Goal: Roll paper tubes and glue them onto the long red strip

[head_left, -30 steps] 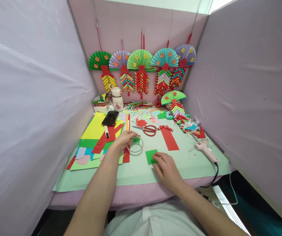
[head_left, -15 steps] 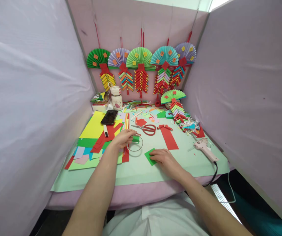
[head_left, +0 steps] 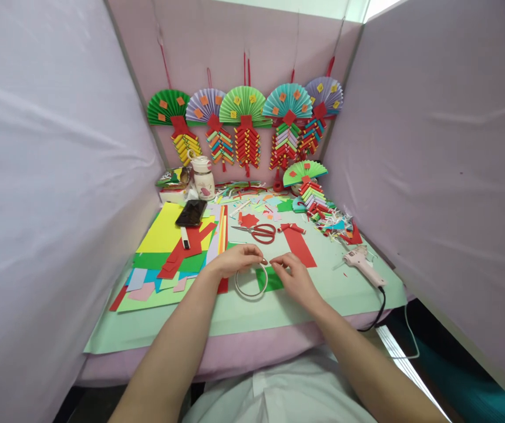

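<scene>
My left hand [head_left: 240, 259] is closed, its fingertips pinching the upper edge of a thin whitish ring that looks like a nearly used-up roll of tape [head_left: 251, 295]. Close to its right side is my right hand [head_left: 294, 276], with thumb and forefinger pressed together by the left fingertips. What that pinch holds, if anything, is too small to make out. A green piece of paper [head_left: 272, 281] lies flat on the table below both hands. Beyond them are red-handled scissors [head_left: 263, 234] and a red paper strip [head_left: 300, 247].
Coloured paper sheets [head_left: 158, 235] are stacked at the left, with a black phone [head_left: 191, 212] on top. A flask [head_left: 202, 178] stands behind. At the right lie a hot glue gun [head_left: 364, 264] and a heap of paper scraps [head_left: 334, 223]. Paper fan ornaments [head_left: 243, 106] hang along the back wall.
My left hand has moved right and nearer with the tape roll. My right hand has come off the green paper and lifted to the left fingertips, its fingers now pinched.
</scene>
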`<act>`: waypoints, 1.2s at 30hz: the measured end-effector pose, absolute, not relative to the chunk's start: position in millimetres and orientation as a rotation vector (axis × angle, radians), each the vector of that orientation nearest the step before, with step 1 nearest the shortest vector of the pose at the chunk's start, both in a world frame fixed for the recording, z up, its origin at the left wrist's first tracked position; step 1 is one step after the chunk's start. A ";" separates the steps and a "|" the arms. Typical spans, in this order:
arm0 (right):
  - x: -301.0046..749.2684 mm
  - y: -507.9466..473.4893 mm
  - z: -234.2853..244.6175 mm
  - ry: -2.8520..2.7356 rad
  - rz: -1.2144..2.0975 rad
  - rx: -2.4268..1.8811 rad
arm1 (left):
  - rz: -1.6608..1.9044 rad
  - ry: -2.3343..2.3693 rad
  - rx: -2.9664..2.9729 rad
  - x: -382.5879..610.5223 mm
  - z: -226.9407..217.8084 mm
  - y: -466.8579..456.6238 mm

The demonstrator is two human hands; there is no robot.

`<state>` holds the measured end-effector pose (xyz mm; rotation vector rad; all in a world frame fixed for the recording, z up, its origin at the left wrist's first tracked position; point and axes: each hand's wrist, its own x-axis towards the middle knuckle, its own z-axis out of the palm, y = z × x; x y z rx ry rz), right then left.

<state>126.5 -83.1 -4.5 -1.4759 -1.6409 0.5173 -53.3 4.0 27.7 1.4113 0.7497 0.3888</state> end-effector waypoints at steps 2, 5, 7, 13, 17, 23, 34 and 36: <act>124.2 -77.8 -1.7 -1.589 0.591 -1.523 | 0.370 0.730 1.436 -49.3 26.3 1.8; 119.0 -72.6 -0.7 -1.529 0.664 -1.601 | 0.349 0.737 1.480 -46.7 25.0 0.1; 116.1 -70.5 -1.0 -1.486 0.707 -1.614 | 0.348 0.772 1.530 -46.3 25.6 -0.8; 123.4 -64.8 1.6 -1.442 0.696 -1.586 | 0.323 0.881 1.576 -49.8 31.8 -0.3; 134.8 -63.5 4.1 -1.477 0.669 -1.661 | 0.303 0.979 1.571 -53.3 27.3 4.0; 134.6 -70.7 0.3 -1.577 0.542 -1.798 | 0.202 1.146 1.838 -50.3 22.8 2.5; 134.8 -71.0 -15.8 -1.582 0.473 -1.657 | 0.087 1.153 2.069 -47.1 35.2 -7.2; 133.6 -69.6 -13.4 -1.562 0.458 -1.628 | 0.061 1.198 2.090 -45.2 37.5 -10.6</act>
